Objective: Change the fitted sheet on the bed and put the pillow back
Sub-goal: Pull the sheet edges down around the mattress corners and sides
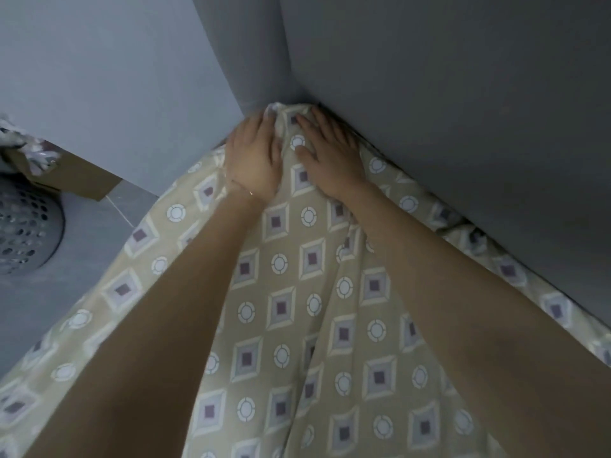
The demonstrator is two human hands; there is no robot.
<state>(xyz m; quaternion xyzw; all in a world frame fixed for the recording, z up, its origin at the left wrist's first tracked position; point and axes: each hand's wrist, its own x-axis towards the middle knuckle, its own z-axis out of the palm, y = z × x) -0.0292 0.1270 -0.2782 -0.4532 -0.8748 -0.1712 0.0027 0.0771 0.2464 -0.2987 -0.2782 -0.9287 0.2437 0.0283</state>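
Right hand (pixel 327 153) lies flat on the fitted sheet (pixel 281 309), with the fingers straight and a little spread, and it presses the cloth into the corner where two grey walls (pixel 446 94) meet. Left hand (pixel 253 157) is just beside it, back side up, and its fingertips reach a small white bunched edge of the sheet at the same corner. I cannot tell if this hand pinches the edge or only pushes on it. Between the two hands a raised fold of cloth runs up to the corner.

The sheet is beige, with a pattern of diamonds and white circles. It is spread over the bed, under both forearms, and it has long wrinkles which run toward the corner. Along the right wall its edge is crumpled.

On the left, on the grey floor (pixel 92 233), stands a grey laundry basket (pixel 26 226) with many holes. Near it, against the left wall, is a brown cardboard box (pixel 69 181), with some patterned cloth above it.
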